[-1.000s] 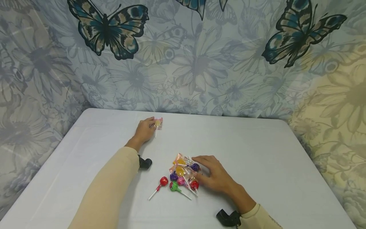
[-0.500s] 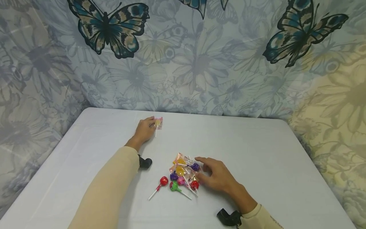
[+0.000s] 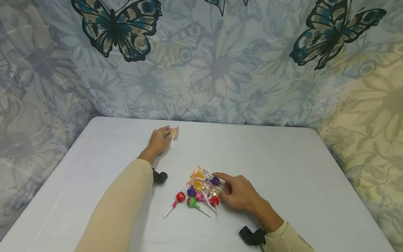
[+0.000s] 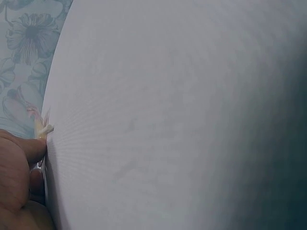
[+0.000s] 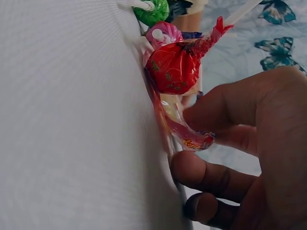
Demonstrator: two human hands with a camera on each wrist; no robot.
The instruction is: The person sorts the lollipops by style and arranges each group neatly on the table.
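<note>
1 yellow lollipop [image 3: 172, 133] should handle light, its wrapper [image 3: 177, 135] slippery; grip the stick [image 3: 171, 144]. Left hand [image 3: 158, 141]: fingers pinch wrapper. Right hand [image 3: 241, 192]: fingers apart beside candy pile [image 3: 198, 186].

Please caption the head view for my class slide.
Left hand holding a wrapped yellow lollipop; right hand at a lollipop pile on a white table.

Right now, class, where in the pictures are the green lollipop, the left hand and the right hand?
Green lollipop [image 3: 191, 202]: head view, on its round wrapped head.
Left hand [image 3: 158, 141]: head view, on its back.
Right hand [image 3: 241, 192]: head view, on its back.
</note>
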